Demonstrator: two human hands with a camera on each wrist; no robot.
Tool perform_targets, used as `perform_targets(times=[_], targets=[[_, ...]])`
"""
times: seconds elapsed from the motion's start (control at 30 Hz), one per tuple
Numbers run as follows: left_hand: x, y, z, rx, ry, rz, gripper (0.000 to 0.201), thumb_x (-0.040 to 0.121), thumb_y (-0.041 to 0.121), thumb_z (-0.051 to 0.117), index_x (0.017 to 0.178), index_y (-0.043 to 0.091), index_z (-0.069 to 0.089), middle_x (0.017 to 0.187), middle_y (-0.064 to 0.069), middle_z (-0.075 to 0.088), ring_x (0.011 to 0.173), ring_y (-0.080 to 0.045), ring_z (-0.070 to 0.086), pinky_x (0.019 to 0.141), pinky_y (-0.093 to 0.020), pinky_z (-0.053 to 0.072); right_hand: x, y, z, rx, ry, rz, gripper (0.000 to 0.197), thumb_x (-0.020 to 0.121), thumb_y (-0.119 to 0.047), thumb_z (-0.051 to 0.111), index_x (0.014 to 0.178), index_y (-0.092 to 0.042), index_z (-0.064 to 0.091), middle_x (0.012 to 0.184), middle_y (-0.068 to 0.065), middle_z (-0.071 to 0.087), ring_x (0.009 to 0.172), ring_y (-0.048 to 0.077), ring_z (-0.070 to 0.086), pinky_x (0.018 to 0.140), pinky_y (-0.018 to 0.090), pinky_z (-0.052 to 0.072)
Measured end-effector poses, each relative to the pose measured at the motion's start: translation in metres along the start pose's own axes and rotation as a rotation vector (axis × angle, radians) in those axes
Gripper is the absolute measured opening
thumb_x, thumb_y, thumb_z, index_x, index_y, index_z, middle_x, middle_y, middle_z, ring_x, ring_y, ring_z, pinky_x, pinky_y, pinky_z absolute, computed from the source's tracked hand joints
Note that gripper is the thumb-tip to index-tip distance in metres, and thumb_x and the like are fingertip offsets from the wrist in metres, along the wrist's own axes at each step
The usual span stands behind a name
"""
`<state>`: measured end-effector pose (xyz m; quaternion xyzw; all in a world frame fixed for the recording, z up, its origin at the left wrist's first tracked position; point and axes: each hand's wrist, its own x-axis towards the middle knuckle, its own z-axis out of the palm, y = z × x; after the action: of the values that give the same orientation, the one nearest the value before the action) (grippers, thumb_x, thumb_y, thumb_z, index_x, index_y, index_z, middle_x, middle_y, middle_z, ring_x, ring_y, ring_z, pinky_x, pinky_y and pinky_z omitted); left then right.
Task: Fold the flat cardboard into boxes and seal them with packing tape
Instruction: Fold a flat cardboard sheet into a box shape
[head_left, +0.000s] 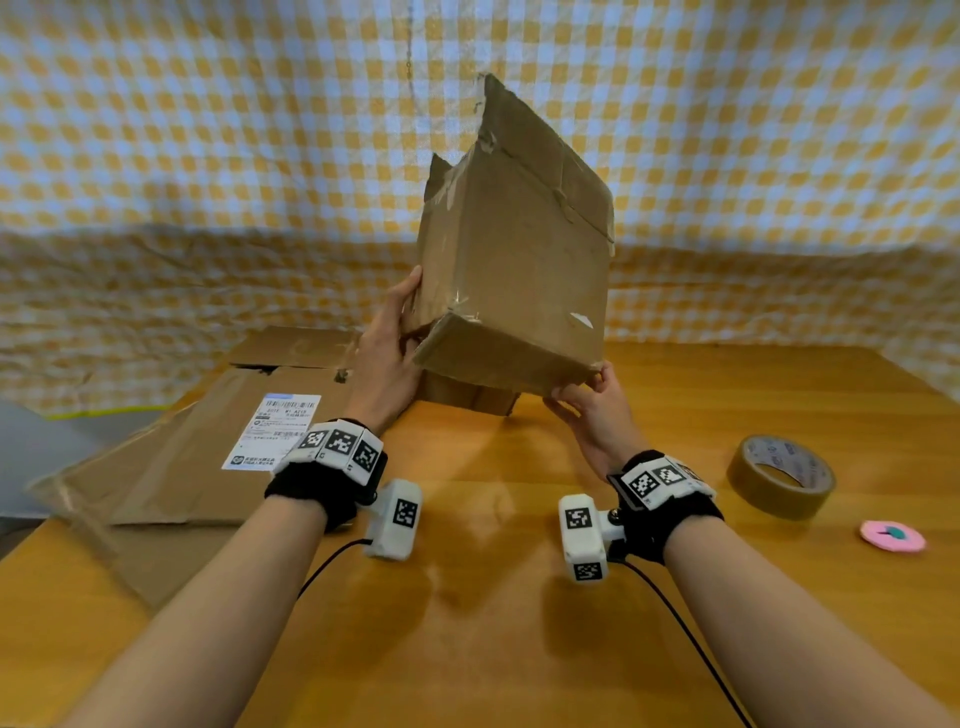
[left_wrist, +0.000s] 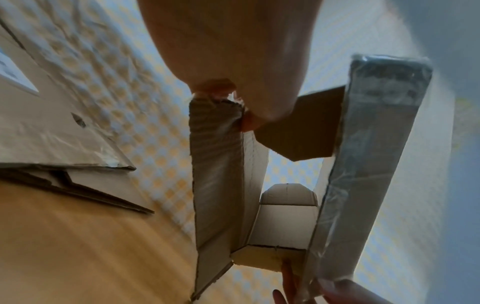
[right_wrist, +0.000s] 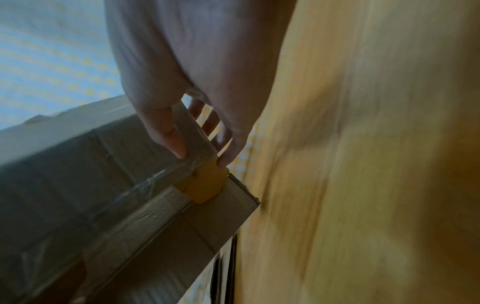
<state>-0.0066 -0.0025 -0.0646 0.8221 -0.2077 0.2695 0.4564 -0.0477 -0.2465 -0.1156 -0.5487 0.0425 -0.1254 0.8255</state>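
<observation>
— Head view first, left to right: what's on the table (head_left: 519, 597)?

— Flat cardboard (head_left: 208, 441) lies at the far left with a white shipping label (head_left: 272, 439) on it. Then the left hand (head_left: 387, 353), the box (head_left: 514, 280) held up in the middle, the right hand (head_left: 592, 405), and well off to the right the tape roll (head_left: 782, 475) and a small pink disc (head_left: 892, 536).

— Are both hands actually gripping?

— Yes. The left hand has its thumb against the box's left wall near the bottom corner, and the left wrist view shows the fingers curled round a lower flap's edge (left_wrist: 215, 115). The right hand pinches the near flap's right corner: thumb (right_wrist: 168, 131) on the outer face, fingers behind.

— So where is the box relative to them?

— Between and above them, lifted off the wood and tilted away, its open bottom facing down. From below, the tube looks squared up but the flaps hang loose; the far end is open too.

— How would you do this step well?

— I'd judge they're closing the bottom. Fold the two short flaps in first, then the long ones so their edges meet. Keep the walls square while pressing; the board is worn and has old tape on it, so creases may wander. Hold the seam closed with one hand before reaching right for the tape.
</observation>
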Motion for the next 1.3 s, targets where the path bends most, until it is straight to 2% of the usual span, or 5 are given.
perform_targets(times=[0.47, 0.7, 0.9, 1.07, 1.3], targets=[[0.004, 0.005, 0.005, 0.179, -0.012, 0.141, 0.065, 0.102, 0.02, 0.051, 0.155, 0.042, 0.021, 0.128, -0.002, 0.054, 0.111, -0.017, 0.055, 0.091, -0.033, 0.046, 0.007, 0.007, 0.0, -0.332, 0.109, -0.338, 0.096, 0.08, 0.0, 0.078, 0.15, -0.04, 0.026, 0.142, 0.001, 0.048, 0.126, 0.02, 0.051, 0.097, 0.032, 0.05], [0.012, 0.02, 0.002, 0.21, -0.096, 0.197, 0.068, 0.104, 0.015, 0.047, 0.157, 0.04, 0.013, 0.142, -0.007, 0.054, 0.121, -0.024, 0.056, 0.101, -0.041, 0.044, 0.005, 0.016, -0.004, -0.443, 0.209, -0.434, 0.102, 0.08, -0.009, 0.083, 0.157, -0.031, 0.02, 0.14, -0.001, 0.049, 0.114, 0.014, 0.059, 0.085, 0.017, 0.049], [0.008, 0.012, 0.013, 0.055, 0.007, 0.128, 0.065, 0.099, 0.0, 0.045, 0.155, 0.028, 0.029, 0.123, 0.003, 0.061, 0.099, -0.011, 0.057, 0.087, -0.015, 0.043, 0.004, 0.013, 0.0, -0.452, 0.25, -0.552, 0.09, 0.084, 0.0, 0.076, 0.156, -0.02, 0.027, 0.147, 0.003, 0.043, 0.121, 0.017, 0.053, 0.078, 0.01, 0.05], [-0.012, -0.002, 0.028, 0.032, 0.086, -0.026, 0.025, 0.099, -0.001, 0.046, 0.121, 0.001, 0.058, 0.097, 0.0, 0.057, 0.09, -0.022, 0.054, 0.065, -0.012, 0.031, 0.003, 0.023, -0.001, -0.493, 0.287, -0.582, 0.086, 0.088, -0.006, 0.073, 0.156, -0.032, 0.027, 0.14, -0.008, 0.04, 0.117, 0.021, 0.054, 0.082, 0.034, 0.059], [-0.034, -0.032, 0.053, -0.146, 0.169, -0.2, 0.025, 0.092, -0.011, 0.041, 0.088, 0.011, 0.05, 0.073, 0.006, 0.043, 0.065, 0.0, 0.04, 0.059, -0.02, 0.032, 0.005, 0.03, 0.002, -0.414, 0.256, -0.505, 0.072, 0.086, 0.002, 0.07, 0.142, -0.026, 0.037, 0.131, 0.002, 0.037, 0.102, 0.023, 0.06, 0.078, 0.022, 0.056]])
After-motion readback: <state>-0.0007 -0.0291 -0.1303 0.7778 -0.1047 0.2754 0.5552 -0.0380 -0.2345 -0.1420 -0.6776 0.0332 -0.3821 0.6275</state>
